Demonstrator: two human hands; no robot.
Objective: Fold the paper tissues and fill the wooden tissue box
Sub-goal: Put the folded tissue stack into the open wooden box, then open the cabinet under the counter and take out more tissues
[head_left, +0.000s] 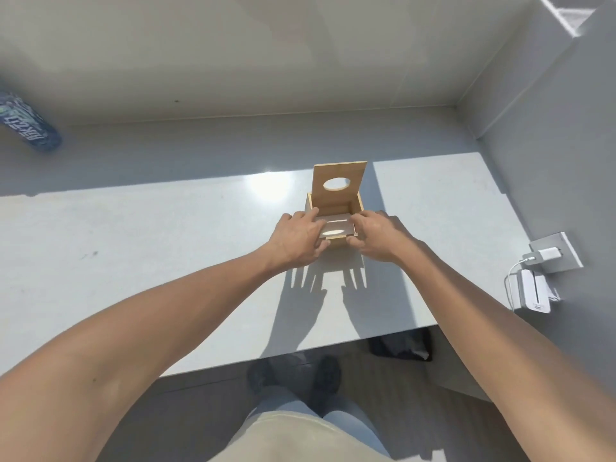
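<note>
Nearest to us are our own legs and dark shoes (328, 375) at the table's front edge, with both forearms reaching out over the white table (133, 261). The wooden tissue box (335, 208) stands near the table's middle, in sunlight. Our left hand (296, 240) and right hand (376, 236) are apart, one on each side of the box at its near corners, fingers curled against the walls; we cannot tell how firmly they grip. The lid (339, 181), with its oval dispensing hole, stands upright at the far side, so the opening faces up. The box looks roughly square, with no clear long axis. We judge it rigid, light and thin-walled, not fragile, best held by opposite side walls rather than the lid. No paper tissues are visible inside or on the table. A blue printed packet (30, 123) lies far left; a charger (546, 255) sits in the right wall's socket.
</note>
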